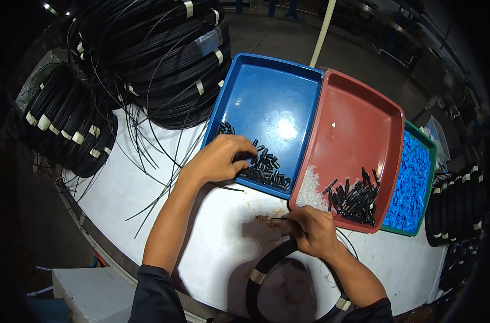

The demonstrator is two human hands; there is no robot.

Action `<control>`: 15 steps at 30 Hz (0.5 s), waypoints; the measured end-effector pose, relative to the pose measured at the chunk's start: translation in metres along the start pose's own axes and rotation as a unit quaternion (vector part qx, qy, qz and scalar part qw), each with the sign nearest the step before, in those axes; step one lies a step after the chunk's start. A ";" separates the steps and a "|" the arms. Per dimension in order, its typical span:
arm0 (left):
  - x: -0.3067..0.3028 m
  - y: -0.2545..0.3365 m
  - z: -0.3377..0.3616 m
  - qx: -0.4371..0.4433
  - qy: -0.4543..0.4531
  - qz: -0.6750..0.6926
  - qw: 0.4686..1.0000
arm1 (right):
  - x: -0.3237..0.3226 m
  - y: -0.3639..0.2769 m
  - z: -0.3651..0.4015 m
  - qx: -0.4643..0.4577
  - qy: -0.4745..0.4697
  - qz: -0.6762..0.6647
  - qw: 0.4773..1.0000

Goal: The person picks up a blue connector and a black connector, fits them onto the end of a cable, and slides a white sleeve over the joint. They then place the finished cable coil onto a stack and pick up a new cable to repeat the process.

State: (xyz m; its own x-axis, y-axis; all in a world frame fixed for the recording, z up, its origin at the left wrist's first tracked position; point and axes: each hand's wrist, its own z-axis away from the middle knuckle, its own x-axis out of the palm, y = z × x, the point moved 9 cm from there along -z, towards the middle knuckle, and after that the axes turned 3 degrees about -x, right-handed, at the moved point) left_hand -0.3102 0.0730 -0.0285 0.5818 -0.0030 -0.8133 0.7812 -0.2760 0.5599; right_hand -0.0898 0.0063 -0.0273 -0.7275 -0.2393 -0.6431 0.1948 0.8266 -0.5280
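Note:
My left hand (221, 157) reaches into the near end of a blue tray (261, 102), over a pile of short black tube-like pieces (266, 169). Its thumb and fingers are curved and apart, with the fingertips at the pieces. Pinched in my right hand (314, 230) is a thin black cable (279, 219), its end pointing left. A coil of black cable (250, 293), bound with pale tape, lies below that hand on the white table (212, 255). My right hand is just in front of the near edge of a red tray (358, 118).
The red tray holds clear pieces (311, 192) and longer black pieces (357, 199). To its right, a green tray (432, 167) holds blue pieces (409, 188). Large stacked black cable coils (169, 70) stand at the back left, their loose ends (148, 156) trailing over the table. More coils (457, 207) stand at right.

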 end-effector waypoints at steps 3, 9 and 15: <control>-0.025 0.004 -0.004 0.034 0.101 -0.002 0.994 | 0.002 0.002 0.002 0.009 -0.011 0.008 1.000; -0.046 -0.006 -0.006 -0.023 0.133 -0.007 0.991 | 0.002 0.001 0.002 -0.012 -0.009 0.013 1.000; -0.044 -0.001 -0.006 0.021 0.148 -0.077 0.986 | 0.004 0.000 0.002 -0.009 -0.020 0.014 1.000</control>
State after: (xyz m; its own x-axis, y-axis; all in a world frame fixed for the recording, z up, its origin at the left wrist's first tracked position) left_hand -0.3354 0.0789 0.0072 0.5023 0.3213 -0.8028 0.8591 -0.2911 0.4210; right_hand -0.0912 0.0042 -0.0305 -0.6947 -0.2353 -0.6798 0.2024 0.8428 -0.4987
